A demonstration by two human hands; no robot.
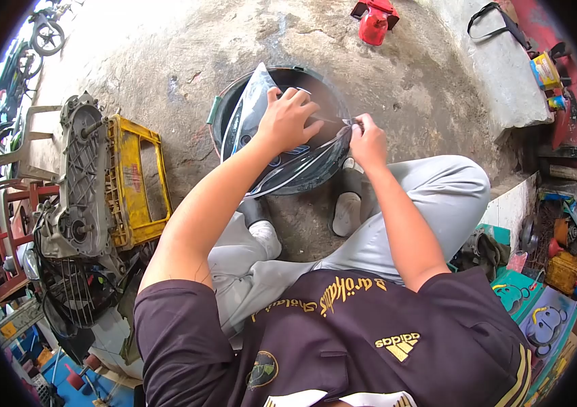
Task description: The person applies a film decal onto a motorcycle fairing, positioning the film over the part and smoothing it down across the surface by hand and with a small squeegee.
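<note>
A dark round basin (219, 122) with a green handle stands on the floor between my feet. Across it lies a glossy pointed panel (253, 102), dark and pale with blue marks, its tip past the far rim. My left hand (288, 121) rests over the panel with its fingers spread. At the basin's right side my right hand (368, 141) has its fingers pinched on a small dark piece at the panel's right end; what that piece is, I cannot make out. The panel's lower edge runs along the near side of the basin.
A red part (374, 24) lies on the concrete floor beyond the basin. To the left are a yellow crate (141, 183) and a metal engine casing (85, 169). At the right stand a stone slab (499, 81), a yellow can (545, 70) and a cluttered shelf.
</note>
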